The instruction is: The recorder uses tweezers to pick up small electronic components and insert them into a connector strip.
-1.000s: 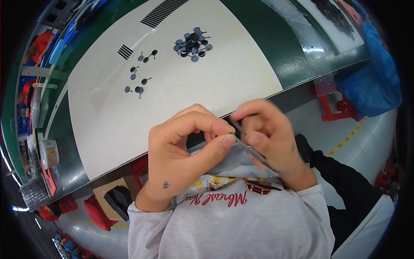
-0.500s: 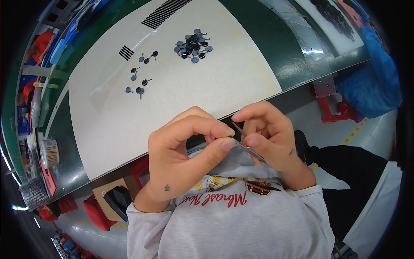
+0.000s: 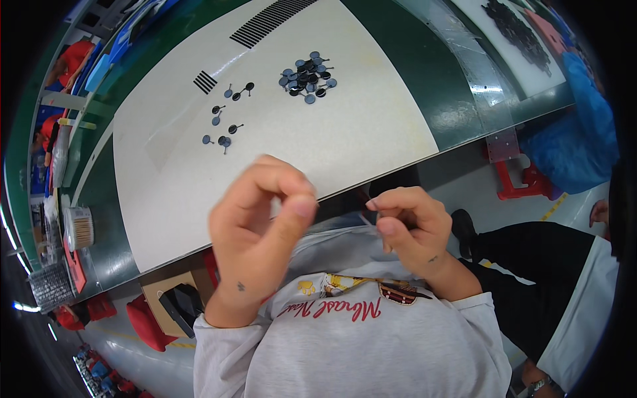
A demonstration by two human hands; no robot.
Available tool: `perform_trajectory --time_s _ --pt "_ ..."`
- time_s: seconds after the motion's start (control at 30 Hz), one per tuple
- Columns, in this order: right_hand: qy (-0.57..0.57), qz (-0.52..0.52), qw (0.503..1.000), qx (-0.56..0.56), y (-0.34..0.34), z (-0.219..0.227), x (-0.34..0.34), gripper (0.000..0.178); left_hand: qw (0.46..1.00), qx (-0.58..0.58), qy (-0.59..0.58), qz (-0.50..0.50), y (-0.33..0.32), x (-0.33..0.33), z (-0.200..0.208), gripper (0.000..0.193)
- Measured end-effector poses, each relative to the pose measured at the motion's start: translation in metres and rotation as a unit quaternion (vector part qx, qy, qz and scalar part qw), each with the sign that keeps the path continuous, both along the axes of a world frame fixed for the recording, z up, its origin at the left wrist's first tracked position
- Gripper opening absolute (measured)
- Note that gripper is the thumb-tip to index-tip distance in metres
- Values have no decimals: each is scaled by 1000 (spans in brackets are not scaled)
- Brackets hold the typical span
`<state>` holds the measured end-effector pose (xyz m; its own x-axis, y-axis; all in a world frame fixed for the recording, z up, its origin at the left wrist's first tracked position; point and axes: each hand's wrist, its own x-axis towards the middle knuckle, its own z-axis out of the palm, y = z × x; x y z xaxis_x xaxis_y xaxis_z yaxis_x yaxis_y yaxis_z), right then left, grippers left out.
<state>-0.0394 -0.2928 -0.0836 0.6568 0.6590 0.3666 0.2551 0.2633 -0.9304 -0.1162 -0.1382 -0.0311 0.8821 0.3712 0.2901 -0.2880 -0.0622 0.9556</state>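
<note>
My left hand [image 3: 259, 229] is raised over the front edge of the white board [image 3: 192, 199], thumb and forefinger pinched together. Anything between those fingertips is too small or blurred to make out. To its right and apart from it, my right hand [image 3: 419, 229] is closed with bent fingers on a thin grey metallic strip [image 3: 366, 219], mostly hidden by the fingers. Farther off on the board lie a pile of small round dark discs with short stems [image 3: 307, 78] and several looser ones [image 3: 233, 129]. Short black strips [image 3: 205, 82] lie nearby in a small group.
A long row of black strips [image 3: 269, 23] lies at the board's far side. On the green table [image 3: 424, 99], a tub of cotton swabs [image 3: 80, 227] stands at left. A blue bag [image 3: 577, 139] hangs at right above a red stool [image 3: 514, 180]. Another person's dark-clothed leg [image 3: 531, 245] is at right.
My hands have drawn apart. The left moved left and away from the strip; the right lowered slightly with it. More of another person's hands shows at the right edge.
</note>
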Motion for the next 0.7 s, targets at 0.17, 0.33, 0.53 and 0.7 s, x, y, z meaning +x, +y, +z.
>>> perform_trajectory --time_s 0.17,0.33,0.53,0.7 --pt "56 -34 997 -42 -10 0 4 12 864 431 129 224 58 8 -3 3" --pt "63 -35 996 -56 -9 -4 3 10 808 531 135 216 86 19 -9 6" --pt "94 -36 994 -50 -7 -2 3 10 796 578 68 167 80 53 -7 11" --pt "76 -39 995 -48 -12 -4 5 10 815 564 89 99 73 74 -14 14"
